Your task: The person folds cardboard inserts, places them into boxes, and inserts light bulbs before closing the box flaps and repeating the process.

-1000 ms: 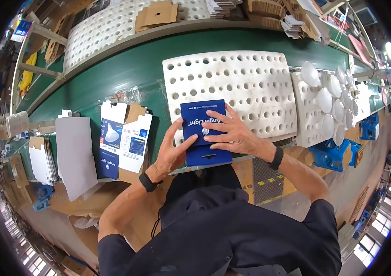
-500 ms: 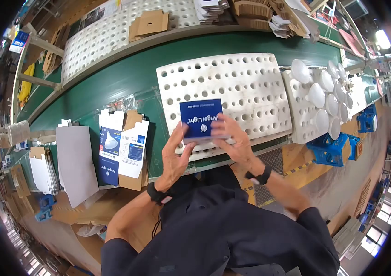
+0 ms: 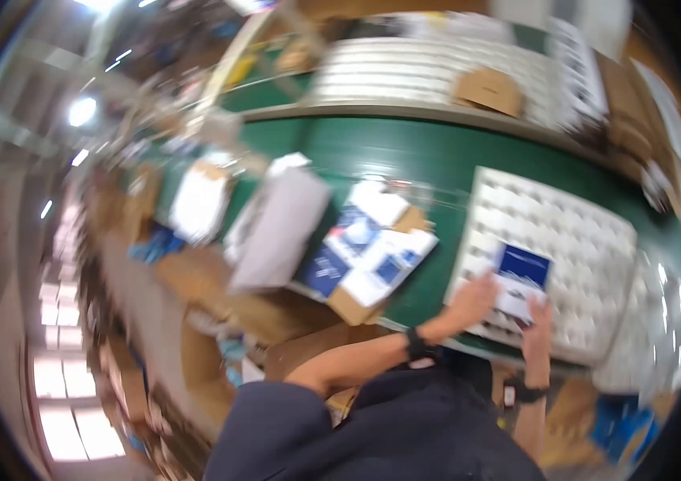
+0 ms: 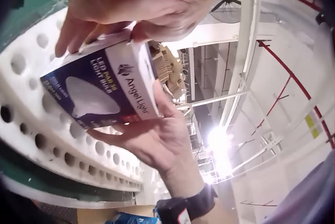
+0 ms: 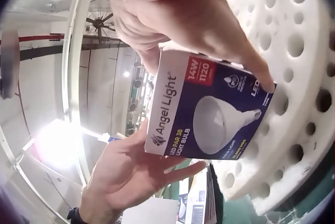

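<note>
Both hands hold a blue and white light bulb box (image 3: 525, 265) over the perforated white foam board (image 3: 589, 309). Printed on its side are a bulb and the words Angel Light, as both wrist views show. My left hand (image 3: 473, 298) grips the box's left side, its fingers on one face and its thumb near an edge in the left wrist view. On the opposite side, my right hand (image 3: 538, 329) has the box between thumb and fingers; the right wrist view shows this hand (image 5: 167, 12) close up. The head view is blurred.
Flat printed cartons (image 3: 372, 252) lie left of the foam board on the green table (image 3: 356, 152), with a grey sheet (image 3: 280, 228) and white cartons (image 3: 199, 204) further left. A brown cardboard piece (image 3: 489, 90) lies on the shelf behind. A blue stool (image 3: 625, 429) stands below right.
The head view has swung left, so the table appears further right. The blue flap that hung from the box's near end is folded in, and the box is tipped, showing a white side.
</note>
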A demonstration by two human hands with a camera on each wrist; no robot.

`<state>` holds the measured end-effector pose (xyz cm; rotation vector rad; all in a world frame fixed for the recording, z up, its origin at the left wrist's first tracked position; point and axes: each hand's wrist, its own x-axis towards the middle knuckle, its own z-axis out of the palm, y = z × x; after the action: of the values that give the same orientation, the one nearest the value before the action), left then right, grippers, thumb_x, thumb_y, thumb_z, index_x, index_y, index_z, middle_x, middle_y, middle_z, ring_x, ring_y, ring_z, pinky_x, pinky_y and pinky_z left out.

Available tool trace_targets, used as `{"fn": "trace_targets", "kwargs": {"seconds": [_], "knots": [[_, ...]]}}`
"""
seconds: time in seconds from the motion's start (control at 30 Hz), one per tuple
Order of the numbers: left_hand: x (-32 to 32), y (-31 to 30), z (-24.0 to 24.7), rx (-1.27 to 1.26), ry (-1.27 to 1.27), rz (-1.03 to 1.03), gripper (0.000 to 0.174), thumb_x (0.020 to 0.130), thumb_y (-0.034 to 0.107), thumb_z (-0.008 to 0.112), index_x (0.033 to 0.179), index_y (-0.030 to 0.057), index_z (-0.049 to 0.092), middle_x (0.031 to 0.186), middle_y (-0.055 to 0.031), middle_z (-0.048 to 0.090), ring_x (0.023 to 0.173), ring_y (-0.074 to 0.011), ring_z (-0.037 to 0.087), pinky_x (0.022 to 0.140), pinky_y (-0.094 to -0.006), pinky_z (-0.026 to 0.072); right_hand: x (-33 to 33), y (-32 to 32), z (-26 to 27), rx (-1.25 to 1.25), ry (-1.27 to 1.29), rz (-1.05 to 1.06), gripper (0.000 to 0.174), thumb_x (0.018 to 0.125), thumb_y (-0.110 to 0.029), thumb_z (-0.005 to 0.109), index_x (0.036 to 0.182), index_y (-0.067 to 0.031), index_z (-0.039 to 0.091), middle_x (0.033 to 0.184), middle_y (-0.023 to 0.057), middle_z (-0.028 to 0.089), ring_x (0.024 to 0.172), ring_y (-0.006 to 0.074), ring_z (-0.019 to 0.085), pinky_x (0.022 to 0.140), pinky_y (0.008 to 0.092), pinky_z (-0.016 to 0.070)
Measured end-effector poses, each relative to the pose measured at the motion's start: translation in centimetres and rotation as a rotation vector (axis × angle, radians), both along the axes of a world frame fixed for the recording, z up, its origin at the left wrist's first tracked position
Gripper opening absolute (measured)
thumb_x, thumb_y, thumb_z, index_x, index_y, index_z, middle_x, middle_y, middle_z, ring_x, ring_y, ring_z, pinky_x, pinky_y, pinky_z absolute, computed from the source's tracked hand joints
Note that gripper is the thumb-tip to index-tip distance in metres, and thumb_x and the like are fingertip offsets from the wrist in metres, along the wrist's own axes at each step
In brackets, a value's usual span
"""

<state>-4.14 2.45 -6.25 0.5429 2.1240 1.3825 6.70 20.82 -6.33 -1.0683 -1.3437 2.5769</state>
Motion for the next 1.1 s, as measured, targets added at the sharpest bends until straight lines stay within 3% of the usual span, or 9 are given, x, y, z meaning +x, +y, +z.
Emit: {"fn": "trace_targets", "kwargs": {"seconds": [0.2,0.27,0.43,0.53,0.63,0.77,0.87,0.97,1.1], "knots": [[2.2,9.4,4.5,-0.333,0.643,0.259,0.09,0.093,0.045,0.061,0.159,-0.0009,0.02,0.157,-0.046,0.008,0.146,-0.0618,0.012,0.116,-0.0688,0.0115,0.2,-2.5,-2.1,0.089,0.212,-0.052,0.079,0.105,-0.058,0.039,0.162,-0.0075,0.019,0.167,0.0097,0.025,0.153,0.026,0.025,0.125,0.0401,0.0178],[1.5,9.6,4.1,-0.284,0.705,0.309,0.098,0.09,0.056,0.062,0.161,0.0023,0.02,0.159,-0.0428,0.007,0.147,-0.0614,0.01,0.116,-0.0702,0.0077,0.7,-1.6,-1.7,-0.543,0.294,-0.216,0.085,0.104,-0.065,0.035,0.162,-0.0063,0.018,0.167,0.0099,0.024,0.152,0.0265,0.028,0.124,0.0405,0.0203],[0.4,9.8,7.0,-0.479,0.493,0.159,0.11,0.072,0.05,0.076,0.16,0.008,0.026,0.162,-0.0377,0.008,0.142,-0.0619,0.02,0.115,-0.0703,0.0141,2.0,0.7,-3.2,-0.456,0.25,-0.112,0.085,0.103,-0.068,0.032,0.156,-0.0015,0.033,0.158,0.0129,0.041,0.145,0.0277,0.039,0.121,0.0417,0.0265],[-1.2,8.0,7.4,-0.493,0.491,0.199,0.111,0.06,0.044,0.08,0.156,0.0117,0.036,0.16,-0.0382,0.012,0.137,-0.0633,0.027,0.108,-0.0719,0.0269,6.1,2.4,-7.9,0.165,-0.046,-0.063,0.06,0.11,-0.046,0.037,0.151,-0.0025,0.044,0.154,0.0141,0.047,0.14,0.0281,0.044,0.116,0.0422,0.0316],[-11.8,0.1,7.1,-0.474,1.071,0.306,0.103,0.064,0.05,0.076,0.149,0.002,0.043,0.143,-0.0418,0.04,0.138,-0.0562,0.035,0.108,-0.0702,0.0287,9.1,4.0,-5.6,0.942,-0.311,0.066,0.053,0.104,-0.027,0.054,0.149,0.0012,0.044,0.15,0.0185,0.047,0.137,0.0334,0.044,0.114,0.0438,0.0338],[-29.8,-8.9,9.3,-1.062,1.018,0.547,0.1,0.065,0.06,0.081,0.153,0.0294,0.043,0.159,-0.0296,0.025,0.128,-0.053,0.043,0.102,-0.0631,0.0368,10.6,4.4,-5.4,1.296,-0.529,0.033,0.062,0.1,-0.024,0.063,0.149,0.005,0.04,0.145,0.0235,0.048,0.136,0.0381,0.043,0.114,0.0439,0.0336],[-38.8,-12.1,7.3,-1.075,0.958,0.53,0.097,0.071,0.061,0.076,0.155,0.0291,0.041,0.16,-0.0307,0.025,0.134,-0.0563,0.038,0.107,-0.0645,0.0331,11.0,2.2,-5.0,1.255,-0.607,-0.233,0.062,0.099,-0.029,0.066,0.146,0.0045,0.042,0.135,0.022,0.053,0.128,0.0353,0.051,0.105,0.0446,0.0441],[-43.9,-12.6,3.7,-1.024,0.959,0.409,0.094,0.075,0.061,0.074,0.156,0.0285,0.039,0.16,-0.0314,0.024,0.135,-0.057,0.038,0.108,-0.066,0.0316,11.5,1.2,-4.9,0.134,-0.507,-0.537,0.065,0.095,-0.043,0.072,0.136,-0.0013,0.043,0.119,0.0125,0.056,0.1,0.0238,0.062,0.078,0.0352,0.0572],[-46.6,-14.5,-3.4,-1.158,0.87,0.265,0.097,0.08,0.063,0.07,0.16,0.0283,0.029,0.161,-0.0302,0.022,0.136,-0.0577,0.036,0.106,-0.0681,0.0328,5.4,-0.2,-4.0,0.095,-0.694,-0.528,0.087,0.084,-0.048,0.082,0.14,0.0011,0.038,0.125,0.0121,0.056,0.107,0.026,0.058,0.081,0.0423,0.0552]]}}
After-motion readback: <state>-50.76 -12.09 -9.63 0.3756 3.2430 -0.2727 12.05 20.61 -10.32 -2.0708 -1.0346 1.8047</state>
